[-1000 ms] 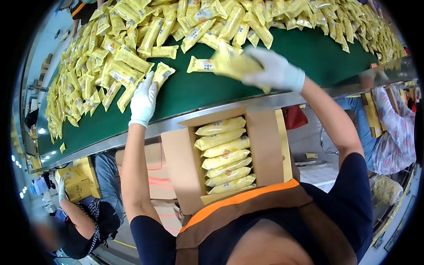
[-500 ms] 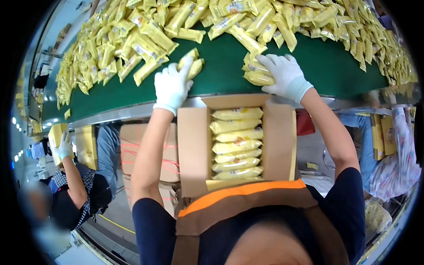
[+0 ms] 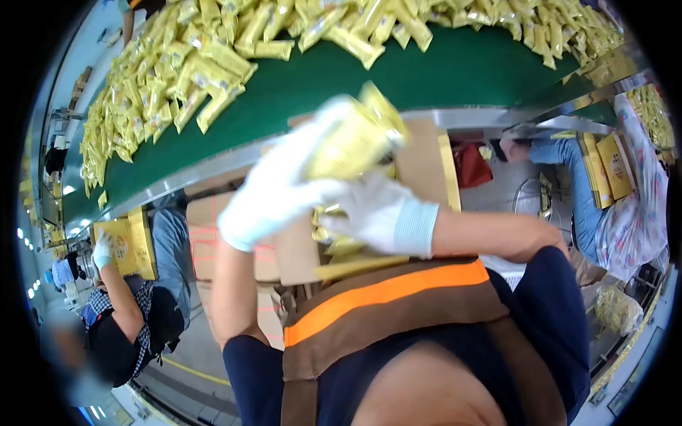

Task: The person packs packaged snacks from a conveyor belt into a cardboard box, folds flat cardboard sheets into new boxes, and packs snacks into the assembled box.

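Both hands wear white gloves and meet above the open cardboard box (image 3: pixel 295 248). My left hand (image 3: pixel 280 177) is raised and closed round yellow packets (image 3: pixel 348 145), which are blurred by motion. Below and to the right of them, my right hand (image 3: pixel 376 213) lies low over the box, its fingers pointing left near the underside of the packets. Those fingers are smeared, and whether they grip anything is hidden. Between and under the hands, parts of the yellow packets inside the box (image 3: pixel 341 241) show.
A long heap of yellow packets (image 3: pixel 206 64) lies on the green belt (image 3: pixel 455 71), behind a metal edge (image 3: pixel 170 177). Taped cartons (image 3: pixel 213 234) stand left of the box. At the far left a co-worker's gloved hand (image 3: pixel 103 248) touches a yellow carton (image 3: pixel 122 241). A red bag (image 3: pixel 472 167) is at right.
Both hands have left the belt and come together over the box. Yellow packets have been lifted off the belt in my left hand. The view has shifted slightly.
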`<state>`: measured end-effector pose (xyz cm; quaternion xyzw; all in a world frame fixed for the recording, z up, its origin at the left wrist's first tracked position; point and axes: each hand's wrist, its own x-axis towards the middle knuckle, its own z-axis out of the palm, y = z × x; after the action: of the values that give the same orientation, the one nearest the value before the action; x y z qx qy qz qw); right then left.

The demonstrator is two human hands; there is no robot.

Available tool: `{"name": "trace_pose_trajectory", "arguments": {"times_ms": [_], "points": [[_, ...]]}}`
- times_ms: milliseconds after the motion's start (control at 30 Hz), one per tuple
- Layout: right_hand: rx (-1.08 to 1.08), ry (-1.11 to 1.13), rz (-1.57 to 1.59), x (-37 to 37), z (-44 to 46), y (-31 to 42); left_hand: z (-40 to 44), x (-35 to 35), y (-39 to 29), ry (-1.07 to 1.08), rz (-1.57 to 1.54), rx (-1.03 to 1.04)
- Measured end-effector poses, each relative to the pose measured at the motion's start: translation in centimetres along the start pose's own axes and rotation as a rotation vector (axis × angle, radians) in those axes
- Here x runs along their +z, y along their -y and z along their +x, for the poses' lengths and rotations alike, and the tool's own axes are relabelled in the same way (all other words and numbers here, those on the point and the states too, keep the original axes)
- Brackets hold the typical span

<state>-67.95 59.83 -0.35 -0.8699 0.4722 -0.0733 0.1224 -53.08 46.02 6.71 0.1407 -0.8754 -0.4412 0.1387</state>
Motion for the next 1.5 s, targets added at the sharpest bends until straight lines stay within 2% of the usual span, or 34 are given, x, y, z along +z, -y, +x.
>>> {"name": "trace_pose_trajectory", "arguments": {"times_ms": [33, 100, 167, 233, 300, 333, 400, 433, 500, 533, 633, 667, 700, 767, 800, 833, 867, 900, 933, 967, 1000, 1067, 1100, 1133, 1167, 1200, 1233, 1300, 1367, 1467, 1500], "points": [[0.047, -0.038, 0.045, 1.0, -0.2, 0.7, 0.3, 1.0, 0.8, 0.073, 0.374, 0.091], [0.065, -0.086, -0.014, 1.3, -1.0, 0.4, 0.6, 3.7, 1.6, 0.130, 0.737, -0.025], [0.065, -0.128, -0.026, 2.4, -0.6, 0.4, 0.1, 4.3, 4.6, 0.067, 0.557, -0.008], [0.115, -0.002, -0.082, 2.8, -0.5, 1.1, 0.0, 5.5, 4.1, 0.058, 0.737, -0.001], [-0.125, -0.210, -0.094, -0.5, -2.7, 1.0, -1.0, 5.9, 4.8, 0.071, 0.927, 0.030], [-0.117, -0.327, 0.035, -1.9, -3.6, 0.7, -1.4, 6.1, 4.9, 0.061, 0.916, 0.030], [-0.113, -0.250, -0.147, -4.1, -4.7, -2.5, -1.9, 6.9, 5.2, 0.108, 0.929, 0.016], [-0.101, -0.211, -0.221, -4.9, -5.0, -3.9, -1.7, 7.0, 4.9, 0.067, 0.933, 0.027], [-0.199, 0.013, -0.394, -5.5, -5.7, -6.0, -1.3, 7.6, 4.1, -0.013, 0.922, 0.054], [-0.297, -0.127, -0.358, -3.9, -5.5, -7.3, -1.2, 7.5, 3.9, 0.045, 0.962, 0.032], [-0.452, 0.069, -0.359, -2.4, -2.8, -9.9, -1.4, 7.6, 5.4, -0.051, 0.858, 0.070], [-0.443, 0.035, -0.284, -2.1, -2.6, -9.5, -1.7, 7.1, 5.5, -0.196, 0.665, 0.108], [-0.432, 0.004, -0.227, -1.8, -2.9, -9.1, -2.6, 6.7, 6.2, -0.418, 0.315, 0.133], [-0.422, -0.058, -0.128, -4.4, -3.1, -7.3, -4.1, 4.9, 8.1, -0.628, -0.011, -0.092], [-0.390, -0.047, -0.056, -6.7, -3.3, -5.9, -5.1, 3.7, 9.2, -0.709, -0.254, -0.181], [-0.210, 0.008, -0.066, -10.3, -4.3, -3.9, -6.2, 2.5, 10.2, -0.775, -0.501, -0.270], [-0.187, -0.117, -0.100, -12.7, -5.4, -3.4, -7.5, 1.6, 10.8, -0.737, -0.646, -0.389], [-0.124, -0.154, -0.175, -17.2, -6.4, -1.7, -8.7, 1.9, 16.7, -0.475, -0.338, -0.292], [-0.187, -0.368, -0.230, -19.6, -7.3, -2.4, -9.9, 2.3, 22.4, -0.274, -0.045, -0.132], [-0.064, -0.422, -0.261, -23.3, -7.9, -1.8, -10.6, 3.1, 19.1, -0.136, -0.006, -0.299], [0.057, -0.484, -0.291, -26.9, -7.9, -1.2, -10.6, 5.8, 18.1, -0.231, 0.175, -0.321], [0.083, -0.730, -0.579, -33.6, -7.1, -3.1, -9.7, 10.3, 16.4, -0.451, 0.525, -0.397], [0.187, -0.770, -0.632, -37.6, -6.5, -4.8, -9.3, 11.9, 16.7, -0.559, 0.533, -0.420], [0.268, -0.760, -0.639, -41.5, -5.5, -5.0, -9.2, 13.7, 17.3, -0.579, 0.417, -0.481], [0.206, -0.838, -0.750, -44.9, -4.5, -6.6, -8.7, 14.7, 18.0, -0.596, 0.300, -0.539], [0.474, -0.926, -0.642, -46.5, -1.9, -4.4, -8.6, 14.2, 17.5, -0.547, 0.268, -0.575], [0.523, -0.973, -0.726, -48.9, -0.4, -5.3, -8.8, 13.9, 17.2, -0.519, 0.263, -0.562], [0.491, -1.011, -0.883, -53.6, 1.9, -10.3, -8.8, 13.2, 17.3, -0.472, 0.267, -0.541], [0.505, -1.015, -0.891, -55.9, 4.4, -14.7, -8.5, 12.5, 17.3, -0.476, 0.225, -0.496], [0.590, -0.902, -0.843, -56.1, 7.0, -20.9, -9.1, 13.7, 19.5, -0.555, 0.201, -0.407], [0.798, -0.803, -0.913, -53.2, 9.0, -18.8, -8.7, 13.3, 18.9, -0.533, 0.148, -0.427]]}}
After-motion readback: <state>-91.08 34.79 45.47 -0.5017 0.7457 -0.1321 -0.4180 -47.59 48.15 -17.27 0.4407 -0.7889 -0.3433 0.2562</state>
